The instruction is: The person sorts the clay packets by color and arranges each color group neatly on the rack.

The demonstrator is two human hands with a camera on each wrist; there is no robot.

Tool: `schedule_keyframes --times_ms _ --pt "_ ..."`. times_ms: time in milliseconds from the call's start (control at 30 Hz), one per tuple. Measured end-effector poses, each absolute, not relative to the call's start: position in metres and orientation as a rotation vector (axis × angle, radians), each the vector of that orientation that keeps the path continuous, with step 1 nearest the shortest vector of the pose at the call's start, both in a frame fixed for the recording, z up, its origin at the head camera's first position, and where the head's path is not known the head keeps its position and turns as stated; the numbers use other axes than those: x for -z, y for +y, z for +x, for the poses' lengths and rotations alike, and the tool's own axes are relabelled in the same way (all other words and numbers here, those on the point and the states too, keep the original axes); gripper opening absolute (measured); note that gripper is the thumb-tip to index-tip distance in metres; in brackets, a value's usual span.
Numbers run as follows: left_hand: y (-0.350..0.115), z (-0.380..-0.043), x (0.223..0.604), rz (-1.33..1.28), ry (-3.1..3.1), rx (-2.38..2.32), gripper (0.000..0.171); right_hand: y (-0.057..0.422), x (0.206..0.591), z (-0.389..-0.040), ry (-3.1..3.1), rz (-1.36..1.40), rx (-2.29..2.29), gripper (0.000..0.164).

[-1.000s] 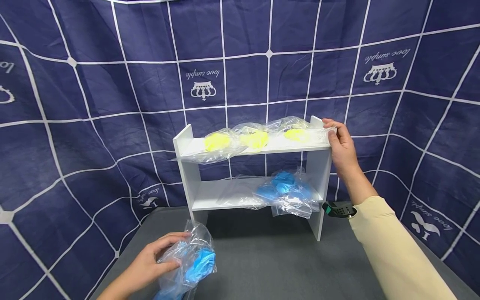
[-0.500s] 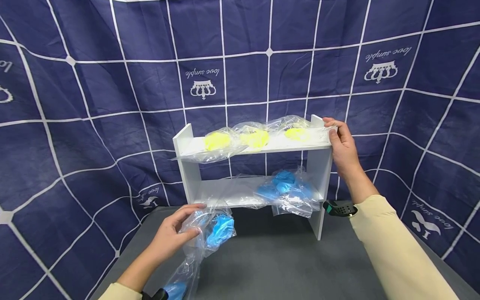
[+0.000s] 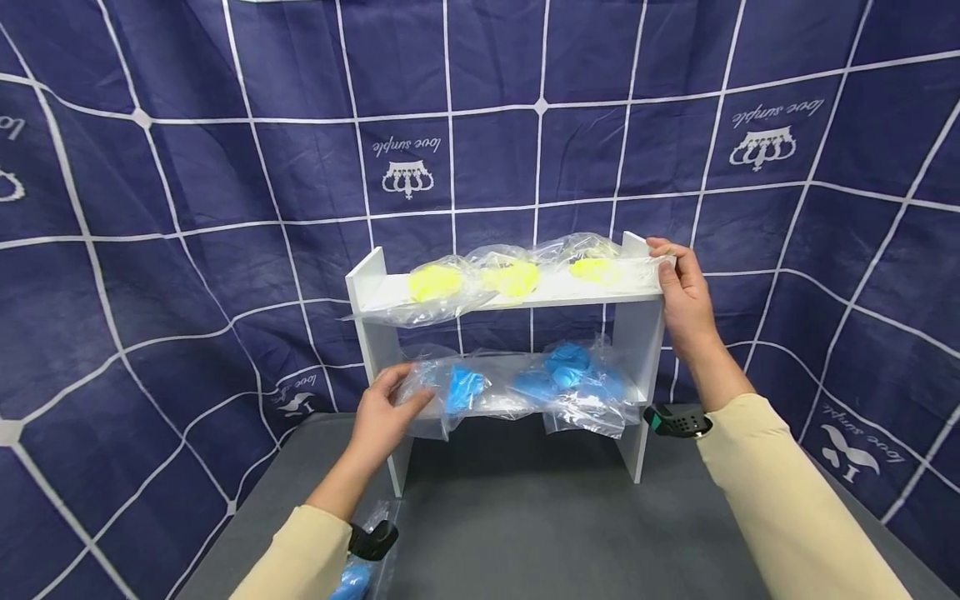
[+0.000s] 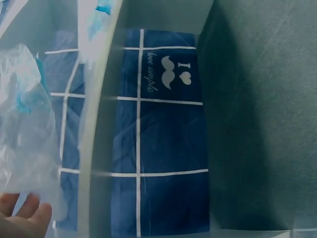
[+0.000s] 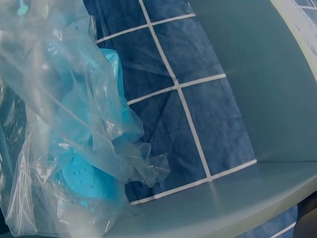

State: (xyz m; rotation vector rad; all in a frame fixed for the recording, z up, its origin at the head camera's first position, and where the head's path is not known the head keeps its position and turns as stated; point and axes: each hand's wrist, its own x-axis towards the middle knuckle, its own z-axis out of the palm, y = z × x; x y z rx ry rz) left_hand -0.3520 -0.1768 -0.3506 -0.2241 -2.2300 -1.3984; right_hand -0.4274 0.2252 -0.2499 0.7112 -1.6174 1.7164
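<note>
My left hand pinches a clear plastic bag with a blue item inside at the left part of the lower shelf. The bag overlaps the shelf's front edge. In the left wrist view, curled fingertips meet the bag's clear end. My right hand grips the upper right end of the white two-tier rack, thumb in front. Farther right on the lower shelf lie bagged blue items, whose crinkled plastic fills the left of the right wrist view.
On the top shelf lie three clear bags with yellow contents: a left one, a middle one and a right one. Another bagged blue item lies on the dark grey table near my left forearm. A blue gridded cloth hangs behind.
My left hand has carried the bagged blue item up and right from low over the table onto the lower shelf. The right hand keeps its grip on the rack.
</note>
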Motion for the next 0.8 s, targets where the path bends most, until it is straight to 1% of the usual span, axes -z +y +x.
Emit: schedule_keyframes --times_ms 167,333,467,667,800 --pt "-0.168 -0.366 0.354 -0.157 -2.288 1.240 0.054 0.225 0.253 -0.428 -1.633 0.691 -1.717 0.016" --pt "-0.165 -0.379 0.356 -0.126 -2.225 1.218 0.052 0.224 0.253 -0.427 -1.638 0.697 -1.716 0.015" --pt "-0.165 -0.387 0.357 -0.119 -2.247 1.246 0.054 0.224 0.252 -0.427 -1.648 0.702 -1.708 0.014" --pt "-0.166 -0.386 0.356 -0.117 -2.273 1.350 0.062 0.225 0.252 -0.429 -1.634 0.715 -1.725 0.015" --pt "-0.165 -0.381 0.353 -0.140 -2.278 1.402 0.064 0.227 0.251 -0.430 -1.620 0.716 -1.722 0.015"
